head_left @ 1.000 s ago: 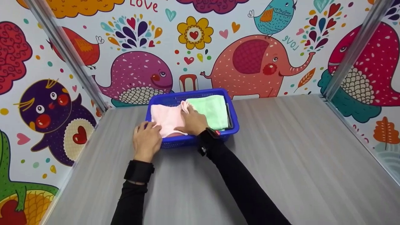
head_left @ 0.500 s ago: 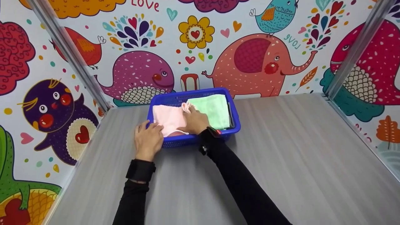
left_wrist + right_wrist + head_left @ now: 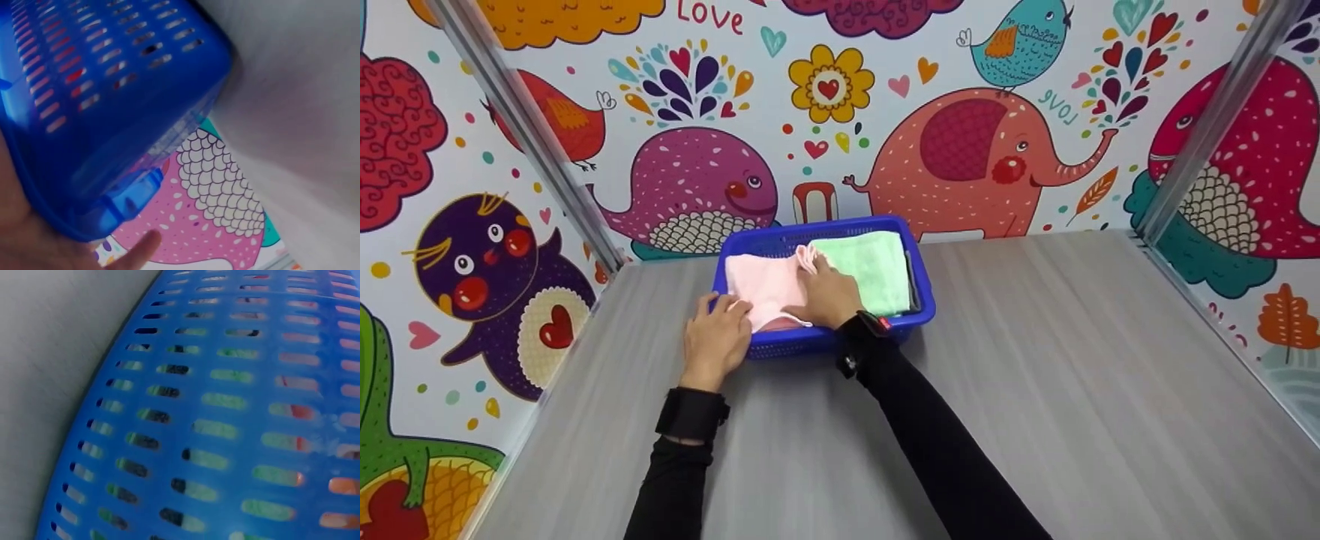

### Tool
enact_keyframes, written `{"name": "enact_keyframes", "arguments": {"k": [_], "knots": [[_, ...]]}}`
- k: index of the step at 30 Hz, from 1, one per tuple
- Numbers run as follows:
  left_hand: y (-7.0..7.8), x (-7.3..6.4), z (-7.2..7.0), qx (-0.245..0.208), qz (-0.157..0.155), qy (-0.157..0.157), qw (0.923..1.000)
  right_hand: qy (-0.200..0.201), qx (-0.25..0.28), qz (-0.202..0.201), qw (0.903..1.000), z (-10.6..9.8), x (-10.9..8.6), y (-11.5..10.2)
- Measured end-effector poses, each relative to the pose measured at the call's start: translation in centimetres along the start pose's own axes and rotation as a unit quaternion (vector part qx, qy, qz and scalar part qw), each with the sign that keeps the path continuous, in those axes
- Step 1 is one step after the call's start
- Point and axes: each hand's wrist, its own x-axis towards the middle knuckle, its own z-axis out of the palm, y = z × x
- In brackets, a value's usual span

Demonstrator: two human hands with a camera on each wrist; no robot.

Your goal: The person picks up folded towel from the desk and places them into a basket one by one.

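Note:
A blue plastic basket (image 3: 802, 345) with slotted sides stands against the back wall, holding folded cloths. My left hand (image 3: 714, 341) grips its left front corner, fingertips reaching over the rim to the pink cloth (image 3: 765, 277). In the left wrist view one straight finger (image 3: 140, 250) sticks out beyond the rim. Inside the basket my right hand (image 3: 831, 294) holds the pink cloth, a bunched fold standing up at its fingertips; parts of those fingers are hidden. A folded green cloth (image 3: 874, 270) lies right of this hand. In the right wrist view only the basket's slotted wall (image 3: 225, 422) shows.
The grey wood-grain table (image 3: 1072, 375) extends in front and to both sides. Walls printed with cartoon animals (image 3: 960, 150) enclose it at the back and sides. Metal corner posts (image 3: 1207, 112) stand at the back corners. Dark cloth (image 3: 913, 277) shows at the basket's right end.
Both hands stay at the basket in nearly the same positions, and the cloths look the same. Only the head view shifts slightly.

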Motion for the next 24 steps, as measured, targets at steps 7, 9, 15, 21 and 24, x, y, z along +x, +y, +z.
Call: {"name": "enact_keyframes", "arguments": {"k": [7,9,15,21,24], "knots": [[-0.3,0.1,-0.8,-0.040,-0.002,-0.020,0.9990,0.049,0.075,-0.018,0.9958,-0.4,-1.1,0.6],[-0.3,0.2,-1.2,-0.037,-0.001,-0.022,0.9991,0.047,0.100,-0.028,0.9935,-0.9,-1.6,1.0],[0.0,0.2,-2.1,-0.014,0.011,-0.022,0.9996,0.024,0.142,-0.055,0.9880,-3.3,-3.9,3.4],[-0.4,0.3,-2.8,0.006,0.010,-0.011,0.9999,0.030,0.108,-0.033,0.9932,-5.7,-6.2,8.7],[-1.1,0.4,-2.9,0.016,0.007,-0.014,0.9997,0.030,0.126,-0.006,0.9915,-6.5,-7.8,12.3]]}}
